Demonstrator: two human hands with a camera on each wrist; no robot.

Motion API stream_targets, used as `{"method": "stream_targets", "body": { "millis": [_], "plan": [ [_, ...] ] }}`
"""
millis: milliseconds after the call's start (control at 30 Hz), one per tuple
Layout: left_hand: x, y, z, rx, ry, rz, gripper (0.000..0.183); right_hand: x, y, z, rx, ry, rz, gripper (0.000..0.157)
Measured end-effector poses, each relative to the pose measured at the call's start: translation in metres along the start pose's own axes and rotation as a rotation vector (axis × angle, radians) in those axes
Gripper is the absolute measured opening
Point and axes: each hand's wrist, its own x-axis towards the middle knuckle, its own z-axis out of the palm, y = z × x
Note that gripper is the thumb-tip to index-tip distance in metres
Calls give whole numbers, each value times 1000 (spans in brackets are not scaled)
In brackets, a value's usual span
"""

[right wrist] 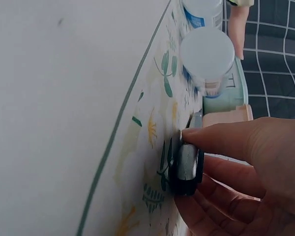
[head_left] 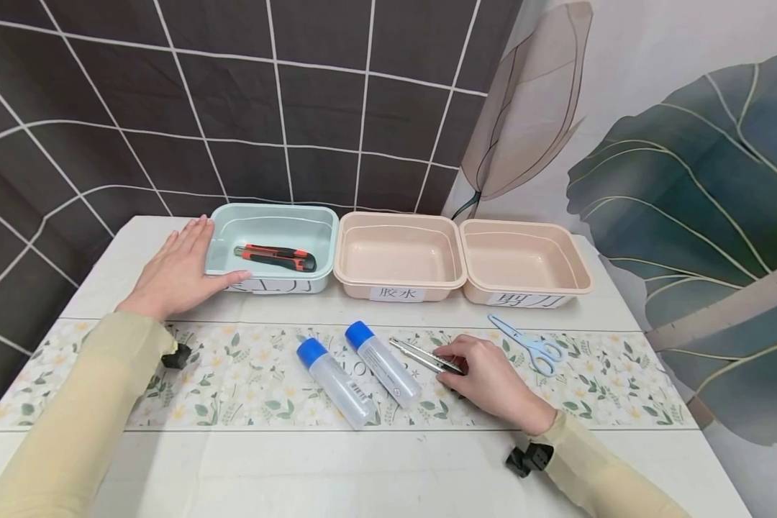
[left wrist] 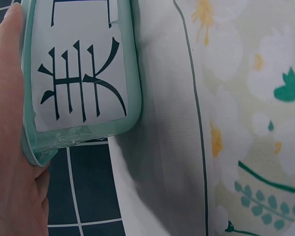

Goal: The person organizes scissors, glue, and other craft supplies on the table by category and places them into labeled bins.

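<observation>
One silver knife (head_left: pixel 421 354) is sitting at the counter (head_left: pixel 285 475) between bottles (head_left: pixel 391 370) and scissors (head_left: pixel 531 348), my right grip (head_left: pixel 492 378) pinching its dark end, likely for control, while my left grip (head_left: pixel 180 272), spread wide, is touching the blue tub (head_left: pixel 272 224), presumably steadying it.

Probably a home corner, though uncertain. A dark-grey, white-gridded sheet (head_left: pixel 229 90) covers the upper left; a pale, leaf-printed sheet (head_left: pixel 680 173), the right.

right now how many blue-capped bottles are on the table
2. Both lie on the floral strip: the left bottle, and the right bottle beside it, nearer the silver cutter pinched in the right hand. No others seem hidden.
</observation>
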Motion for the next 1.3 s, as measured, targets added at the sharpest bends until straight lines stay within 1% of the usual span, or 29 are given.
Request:
{"method": "stream_targets", "body": {
  "millis": [267, 467, 667, 933, 1300],
  "plan": [
    [0, 0, -1, -2, 5, 9, 119, 1, -1, 0, -13, 10, -27, 32],
    [0, 1, -1, -5, 2, 2, 120, 4, -1, -3, -15, 41, -44, 32],
    [1, 2, -2, -4, 3, 4, 119, 8, -4, -8, -7, 76, -74, 33],
    [1, 1, -1, -3, 4, -1, 120, 16, -9, -16, 18, 100, -87, 33],
    [1, 0, 0, -1, 4, -1, 120, 28, -16, -27, 12, 124, -129, 34]
  ]
}}
